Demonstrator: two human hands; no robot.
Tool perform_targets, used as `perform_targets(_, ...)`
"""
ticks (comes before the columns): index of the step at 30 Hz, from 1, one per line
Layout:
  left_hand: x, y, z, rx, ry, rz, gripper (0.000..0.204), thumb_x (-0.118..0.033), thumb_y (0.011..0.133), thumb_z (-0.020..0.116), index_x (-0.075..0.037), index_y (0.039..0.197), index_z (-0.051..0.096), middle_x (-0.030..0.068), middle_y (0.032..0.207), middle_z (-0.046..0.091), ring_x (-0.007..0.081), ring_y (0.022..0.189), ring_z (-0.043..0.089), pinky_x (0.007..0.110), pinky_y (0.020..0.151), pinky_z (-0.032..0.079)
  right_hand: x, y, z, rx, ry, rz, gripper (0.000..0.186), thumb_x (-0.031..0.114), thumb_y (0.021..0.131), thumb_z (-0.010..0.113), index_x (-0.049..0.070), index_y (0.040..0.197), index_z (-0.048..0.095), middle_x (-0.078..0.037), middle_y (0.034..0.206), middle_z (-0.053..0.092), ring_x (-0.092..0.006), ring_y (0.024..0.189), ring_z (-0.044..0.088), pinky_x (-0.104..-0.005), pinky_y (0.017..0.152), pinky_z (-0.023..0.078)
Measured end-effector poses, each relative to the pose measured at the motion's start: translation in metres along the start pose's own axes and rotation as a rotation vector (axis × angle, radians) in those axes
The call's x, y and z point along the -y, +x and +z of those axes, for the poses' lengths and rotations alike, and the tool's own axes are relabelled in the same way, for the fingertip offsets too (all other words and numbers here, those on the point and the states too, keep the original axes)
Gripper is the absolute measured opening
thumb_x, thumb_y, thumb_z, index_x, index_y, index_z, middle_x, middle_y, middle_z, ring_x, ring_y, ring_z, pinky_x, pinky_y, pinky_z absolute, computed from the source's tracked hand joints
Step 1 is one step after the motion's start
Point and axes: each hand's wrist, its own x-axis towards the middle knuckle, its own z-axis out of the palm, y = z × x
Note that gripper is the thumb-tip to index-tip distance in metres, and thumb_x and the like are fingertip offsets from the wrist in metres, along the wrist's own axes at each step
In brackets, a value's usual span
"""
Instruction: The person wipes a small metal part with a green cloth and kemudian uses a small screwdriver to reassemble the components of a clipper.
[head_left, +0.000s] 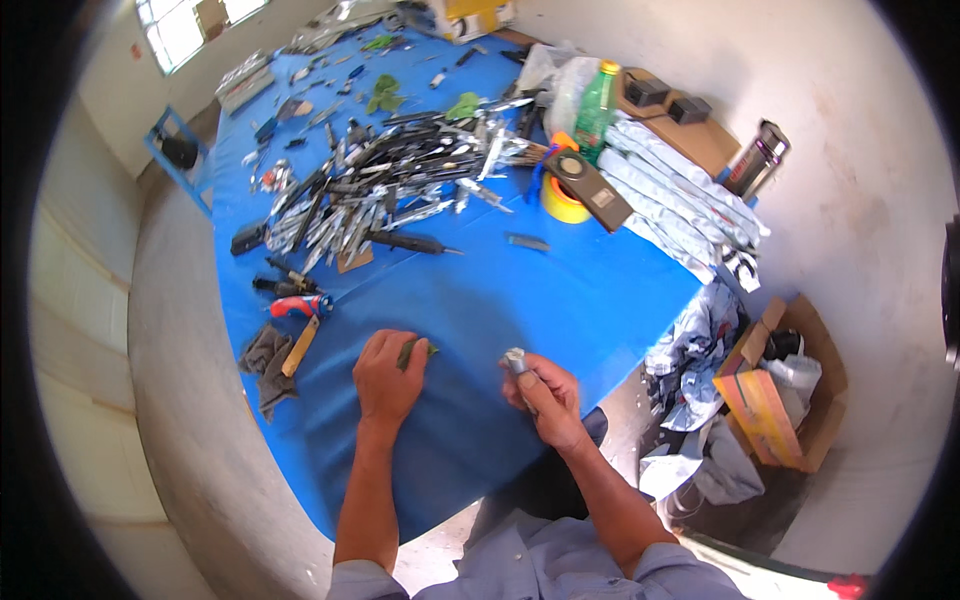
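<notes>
My left hand (388, 378) rests low over the blue-covered table (470, 450), fingers curled. A small green leaf-like piece (406, 354) is pinched by its thumb and fingers; whether it is leaf or cloth, I cannot tell. Farther right, my right hand (550, 400) is closed round a short grey cylinder (517, 362) with a pale, shiny end that points away from me. Its lower part is hidden in the palm. Left of my left hand lie a wooden-handled tool (300, 347), a grey rag (268, 362) and a red-and-blue tool (297, 306).
A heap of black and silver slender parts (400, 165) covers the table's middle. A screwdriver-like tool (410, 242) lies at its near edge. Yellow tape (565, 203), a green bottle (597, 115) and wrapped bundles (670, 190) line the right side. A cardboard box (770, 410) stands beyond the right edge.
</notes>
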Motion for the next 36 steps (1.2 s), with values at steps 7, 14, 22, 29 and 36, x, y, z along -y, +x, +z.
perform_targets(7, 0.007, -0.002, -0.003, 0.065, 0.068, 0.093, 0.013, -0.015, 0.101, 0.071, -0.002, 0.100, 0.074, 0.0137, 0.102, 0.074, 0.0377, 0.096, 0.070, 0.046, 0.084, 0.056, 0.031, -0.034, -0.004, 0.012, 0.203, 0.016, 0.033, 0.020, 0.110, 0.050, 0.001, 0.130, 0.068, -0.003, 0.103, 0.068, -0.0120, 0.092, 0.060, -0.0285, 0.078, 0.047)
perform_targets(14, -0.038, -0.008, -0.028, 0.096, 0.218, 0.086, 0.033, -0.019, 0.099, 0.076, 0.001, 0.124, 0.072, 0.0204, 0.117, 0.076, 0.0423, 0.110, 0.071, 0.045, 0.096, 0.057, 0.032, -0.086, -0.017, 0.110, 0.285, 0.068, 0.031, 0.019, 0.108, 0.049, -0.001, 0.124, 0.068, -0.003, 0.096, 0.064, -0.0118, 0.085, 0.056, -0.0289, 0.077, 0.046)
perform_targets(22, -0.182, -0.078, -0.073, 0.320, -0.159, 0.225, 0.034, -0.005, 0.077, 0.092, -0.003, 0.108, 0.080, 0.0148, 0.111, 0.079, 0.0332, 0.101, 0.075, 0.041, 0.086, 0.060, 0.018, -0.130, -0.011, 0.169, 0.302, 0.158, 0.030, 0.021, 0.110, 0.052, -0.003, 0.121, 0.067, -0.003, 0.088, 0.060, -0.0116, 0.078, 0.053, -0.0287, 0.072, 0.044)
perform_targets(29, -0.188, -0.114, -0.071, 0.389, -0.195, 0.214, 0.027, 0.001, 0.078, 0.091, -0.003, 0.102, 0.080, 0.0119, 0.107, 0.080, 0.0282, 0.095, 0.078, 0.037, 0.080, 0.062, 0.022, -0.151, -0.010, 0.219, 0.239, 0.253, 0.022, 0.018, 0.109, 0.052, 0.002, 0.110, 0.067, 0.000, 0.087, 0.060, -0.0092, 0.079, 0.054, -0.0284, 0.072, 0.046)
perform_targets(36, -0.189, -0.120, -0.075, 0.430, -0.078, 0.284, 0.014, 0.005, 0.088, 0.080, -0.002, 0.100, 0.077, 0.0123, 0.105, 0.079, 0.0304, 0.093, 0.077, 0.038, 0.080, 0.062, 0.022, -0.154, -0.011, 0.256, 0.118, 0.289, 0.022, 0.020, 0.108, 0.053, 0.003, 0.102, 0.066, 0.001, 0.084, 0.060, -0.0084, 0.078, 0.054, -0.0289, 0.072, 0.047)
